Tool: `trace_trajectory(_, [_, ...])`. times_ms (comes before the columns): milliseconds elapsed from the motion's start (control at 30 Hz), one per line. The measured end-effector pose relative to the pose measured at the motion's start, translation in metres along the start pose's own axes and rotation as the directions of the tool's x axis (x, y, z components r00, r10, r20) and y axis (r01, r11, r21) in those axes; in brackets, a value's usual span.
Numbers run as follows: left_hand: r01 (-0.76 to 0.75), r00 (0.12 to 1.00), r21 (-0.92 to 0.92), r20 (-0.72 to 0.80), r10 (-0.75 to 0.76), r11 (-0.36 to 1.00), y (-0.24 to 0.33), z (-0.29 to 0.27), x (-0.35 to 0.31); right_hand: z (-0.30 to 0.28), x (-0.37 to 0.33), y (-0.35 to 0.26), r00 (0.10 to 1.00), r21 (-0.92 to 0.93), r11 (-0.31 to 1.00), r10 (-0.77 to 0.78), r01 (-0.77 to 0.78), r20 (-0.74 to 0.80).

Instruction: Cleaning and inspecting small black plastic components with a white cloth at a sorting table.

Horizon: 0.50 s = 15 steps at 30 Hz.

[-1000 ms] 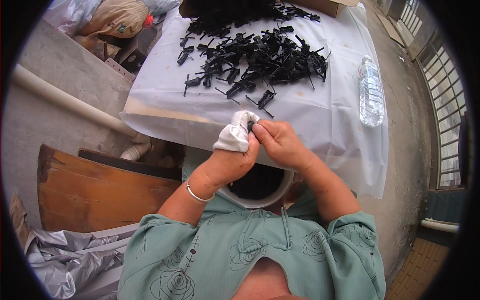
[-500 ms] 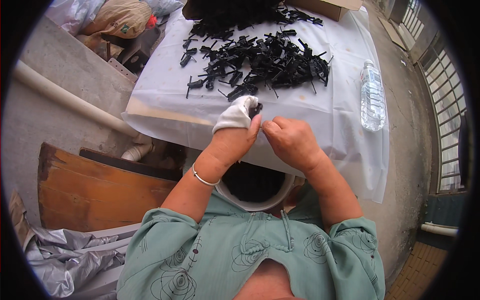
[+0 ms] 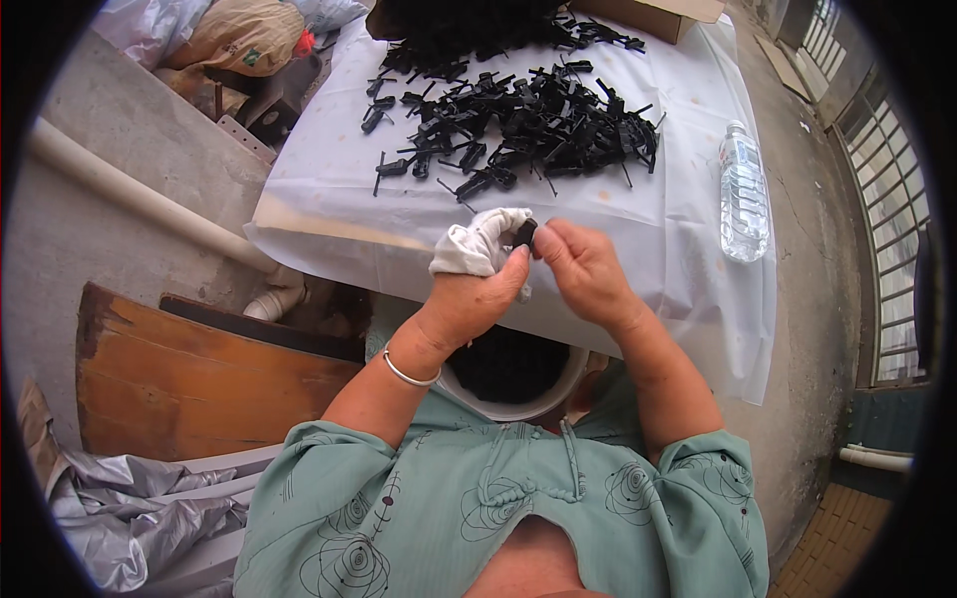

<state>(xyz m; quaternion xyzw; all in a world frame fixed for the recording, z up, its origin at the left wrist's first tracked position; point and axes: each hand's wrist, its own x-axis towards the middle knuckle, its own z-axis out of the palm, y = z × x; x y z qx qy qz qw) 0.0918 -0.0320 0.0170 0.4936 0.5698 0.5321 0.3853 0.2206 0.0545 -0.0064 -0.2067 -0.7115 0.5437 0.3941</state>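
Observation:
My left hand [image 3: 477, 284], with a white cloth [image 3: 478, 242] wrapped over its fingers, grips a small black plastic part [image 3: 525, 233] at the near edge of the table. Close against it, my right hand [image 3: 585, 267] has thumb and forefinger pinched at the part's right end; whatever lies between those fingertips is too small to make out. Beyond both hands spreads a loose pile of similar black parts [image 3: 538, 125], many with thin stems sticking out. Below my wrists, a white bucket [image 3: 576, 374] holds a dark mass of black pieces.
The table has a white plastic cover [image 3: 678, 214]. On its right side stands a clear water bottle [image 3: 743, 199]. A cardboard box [image 3: 653, 15] and a larger black heap [image 3: 469, 25] are at the far edge. To the left are a pipe [image 3: 150, 204] and a wooden board [image 3: 199, 374].
Both hands have drawn slightly nearer to me and closer together. The right fingers have moved up against the black part, which shows more clearly.

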Motion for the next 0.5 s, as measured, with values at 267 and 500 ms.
trace_trajectory(267, [-0.352, 0.875, 0.667, -0.013, 0.483, 0.656, -0.009, 0.007, 0.001, 0.020, -0.003, 0.021, 0.997, 0.026, 0.997, 0.067, -0.066, -0.037])
trace_trajectory(500, [-0.140, 0.967, 0.394, -0.141, 0.211, 0.908, -0.009, 0.005, -0.005, 0.021, -0.001, 0.005, 1.000, -0.093, 0.996, 0.002, -0.004, -0.030])
